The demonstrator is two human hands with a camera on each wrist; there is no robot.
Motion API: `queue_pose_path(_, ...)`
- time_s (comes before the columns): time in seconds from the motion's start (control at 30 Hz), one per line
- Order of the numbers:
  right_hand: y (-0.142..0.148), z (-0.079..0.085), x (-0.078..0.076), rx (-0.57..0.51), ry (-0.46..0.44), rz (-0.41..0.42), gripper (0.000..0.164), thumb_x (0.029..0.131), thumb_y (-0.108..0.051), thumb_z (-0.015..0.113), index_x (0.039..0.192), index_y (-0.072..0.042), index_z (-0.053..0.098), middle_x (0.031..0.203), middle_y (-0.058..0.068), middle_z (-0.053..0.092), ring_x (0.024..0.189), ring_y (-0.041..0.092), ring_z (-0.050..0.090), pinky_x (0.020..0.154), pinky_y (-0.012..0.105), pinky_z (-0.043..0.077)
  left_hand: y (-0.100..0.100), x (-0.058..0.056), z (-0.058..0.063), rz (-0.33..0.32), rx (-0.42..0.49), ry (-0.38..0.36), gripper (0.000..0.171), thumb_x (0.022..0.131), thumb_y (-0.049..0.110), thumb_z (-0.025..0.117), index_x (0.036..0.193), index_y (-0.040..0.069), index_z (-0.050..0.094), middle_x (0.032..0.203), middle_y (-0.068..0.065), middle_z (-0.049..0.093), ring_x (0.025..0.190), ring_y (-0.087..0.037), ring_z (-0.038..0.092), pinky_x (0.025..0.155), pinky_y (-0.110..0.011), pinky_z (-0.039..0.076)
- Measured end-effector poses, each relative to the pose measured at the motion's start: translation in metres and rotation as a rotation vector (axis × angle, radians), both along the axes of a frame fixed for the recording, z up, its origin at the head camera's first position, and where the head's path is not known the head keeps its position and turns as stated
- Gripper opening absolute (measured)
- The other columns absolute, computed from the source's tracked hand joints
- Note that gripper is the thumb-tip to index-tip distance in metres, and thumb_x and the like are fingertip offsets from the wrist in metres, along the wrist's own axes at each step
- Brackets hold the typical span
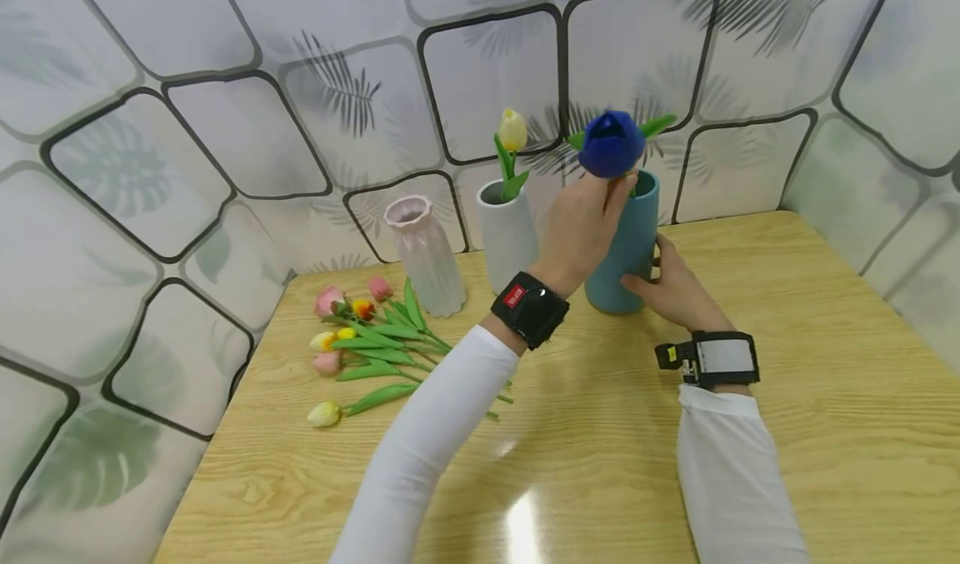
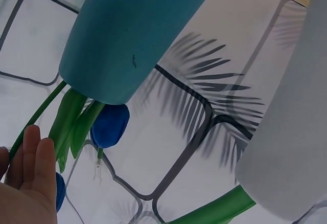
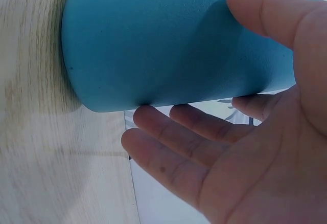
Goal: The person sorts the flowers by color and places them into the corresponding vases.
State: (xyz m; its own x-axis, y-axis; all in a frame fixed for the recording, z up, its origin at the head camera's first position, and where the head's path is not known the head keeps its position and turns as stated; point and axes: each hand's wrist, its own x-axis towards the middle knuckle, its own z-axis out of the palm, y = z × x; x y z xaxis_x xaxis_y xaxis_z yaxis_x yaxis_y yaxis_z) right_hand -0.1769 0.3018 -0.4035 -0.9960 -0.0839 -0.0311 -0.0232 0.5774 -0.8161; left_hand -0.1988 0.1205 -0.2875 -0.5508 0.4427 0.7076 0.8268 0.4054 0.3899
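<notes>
My left hand point(image 1: 579, 229) pinches the stem point(image 2: 38, 112) of a blue tulip at the mouth of the teal vase point(image 1: 621, 256). A blue tulip head point(image 1: 611, 143) shows above that hand in the head view. In the left wrist view, one blue bloom point(image 2: 110, 125) hangs by the vase rim, and another blue petal point(image 2: 60, 192) is mostly hidden behind my fingers. My right hand point(image 1: 678, 291) holds the teal vase low on its right side, thumb in front and fingers along the side. The vase stands upright on the table.
Left of the teal vase stands a white vase point(image 1: 504, 231) with one pale yellow tulip point(image 1: 513, 131). Farther left is a pinkish ribbed vase point(image 1: 429, 256). Several loose tulips point(image 1: 382, 354), pink, yellow and orange, lie on the wooden table point(image 1: 585, 464). Patterned fabric point(image 1: 487, 72) rises behind.
</notes>
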Motion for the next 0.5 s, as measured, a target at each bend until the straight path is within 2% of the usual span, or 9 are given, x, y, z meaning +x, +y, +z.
queue_pose_path(0.1, 0.0, -0.001, -0.001, 0.002, -0.001, -0.004, 0.096, 0.102, -0.039, 0.053, 0.155, -0.004, -0.018, 0.16, 0.033, 0.003, 0.142, 0.054, 0.02, 0.107, 0.066, 0.031, 0.003, -0.002, -0.001, 0.005, -0.006, -0.031, 0.018, 0.104, 0.017, 0.054, 0.11, 0.001, 0.052, 0.092, -0.01, 0.069, 0.07, -0.014, 0.063, 0.062, -0.015, 0.043)
queue_pose_path(0.27, 0.001, -0.002, -0.001, -0.011, 0.009, -0.007, 0.096, 0.101, -0.038, 0.055, 0.155, -0.004, -0.017, 0.159, 0.033, 0.005, 0.142, 0.054, 0.022, 0.107, 0.066, 0.032, 0.006, -0.007, -0.006, 0.042, -0.076, -0.031, 0.021, 0.104, 0.016, 0.054, 0.119, 0.002, 0.058, 0.101, -0.009, 0.072, 0.072, -0.015, 0.065, 0.064, -0.018, 0.045)
queue_pose_path(0.4, 0.001, -0.003, -0.001, -0.022, 0.011, -0.004, 0.095, 0.101, -0.037, 0.054, 0.156, -0.004, -0.017, 0.159, 0.034, 0.005, 0.142, 0.054, 0.022, 0.106, 0.067, 0.032, 0.007, -0.011, -0.012, 0.055, -0.095, -0.07, 0.018, 0.104, 0.016, 0.052, 0.107, 0.003, 0.064, 0.087, -0.006, 0.066, 0.07, -0.015, 0.059, 0.062, -0.018, 0.042)
queue_pose_path(0.5, 0.002, -0.002, -0.002, -0.021, 0.0, -0.005, 0.095, 0.102, -0.037, 0.054, 0.155, -0.004, -0.017, 0.16, 0.033, 0.004, 0.142, 0.054, 0.021, 0.107, 0.066, 0.032, 0.01, -0.013, -0.013, 0.065, -0.1, -0.065, 0.024, 0.106, 0.02, 0.05, 0.095, 0.004, 0.062, 0.073, -0.004, 0.052, 0.067, -0.014, 0.053, 0.061, -0.019, 0.038)
